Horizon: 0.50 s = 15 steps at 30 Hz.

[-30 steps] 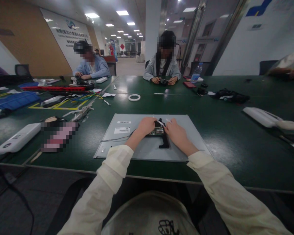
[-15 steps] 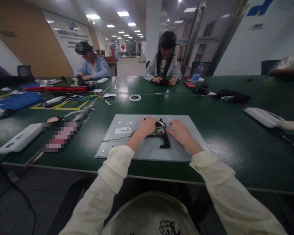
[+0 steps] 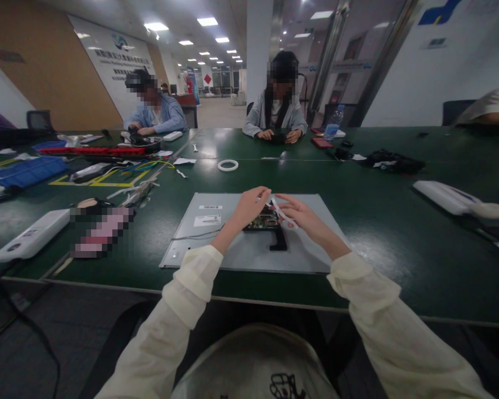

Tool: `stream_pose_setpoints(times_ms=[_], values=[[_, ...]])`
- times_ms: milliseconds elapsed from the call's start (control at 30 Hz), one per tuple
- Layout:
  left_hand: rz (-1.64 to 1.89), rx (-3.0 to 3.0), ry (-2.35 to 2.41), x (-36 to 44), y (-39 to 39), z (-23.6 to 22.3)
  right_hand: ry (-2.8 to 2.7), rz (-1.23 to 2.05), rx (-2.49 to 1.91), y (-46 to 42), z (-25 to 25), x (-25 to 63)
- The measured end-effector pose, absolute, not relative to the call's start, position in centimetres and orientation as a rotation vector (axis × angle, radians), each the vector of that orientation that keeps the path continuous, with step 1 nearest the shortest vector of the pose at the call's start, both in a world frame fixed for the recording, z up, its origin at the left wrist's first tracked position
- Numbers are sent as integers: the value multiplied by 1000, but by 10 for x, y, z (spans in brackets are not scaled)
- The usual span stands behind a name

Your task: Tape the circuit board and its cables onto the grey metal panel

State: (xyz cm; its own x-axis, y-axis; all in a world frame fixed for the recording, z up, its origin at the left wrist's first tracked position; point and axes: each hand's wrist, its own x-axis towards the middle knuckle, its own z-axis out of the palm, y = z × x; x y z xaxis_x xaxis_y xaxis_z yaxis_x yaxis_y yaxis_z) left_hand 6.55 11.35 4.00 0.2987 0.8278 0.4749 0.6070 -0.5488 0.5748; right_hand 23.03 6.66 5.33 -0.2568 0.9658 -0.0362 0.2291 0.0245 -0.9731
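Observation:
A flat grey panel (image 3: 228, 256) lies in front of me, with a green circuit board (image 3: 258, 224) and a black bracket (image 3: 279, 243) at its middle. Above the board, a thin white strip (image 3: 281, 211) curves down to the right between my hands. My left hand (image 3: 249, 208) has its fingers closed at the upper end of the strip, over the board's far edge. My right hand (image 3: 305, 217) grips the strip from the right, index finger reaching toward my left fingertips. Its exact finger contact is partly hidden. A dark cable (image 3: 199, 237) runs left from the board.
On the green table, a white tape roll (image 3: 228, 165) lies beyond the panel. A white power bank-like device (image 3: 31, 235) and a pink blurred item (image 3: 103, 233) lie left, a blue tray (image 3: 27, 170) farther off. Another white device (image 3: 441, 198) lies right. Two people sit opposite.
Both hands have risen slightly off the board and come closer together. The white strip now stands up between them, lifted from the board area.

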Motion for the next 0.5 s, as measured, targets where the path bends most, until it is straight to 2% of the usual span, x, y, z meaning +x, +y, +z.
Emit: stream_pose_setpoints(times_ms=[200,500], values=[[1057,2292,1145,65,111,43,-1584,1308,-1213,68,51,229],[1124,2275,1198,62,113,46,-1508,1295,-1237,70,49,233]])
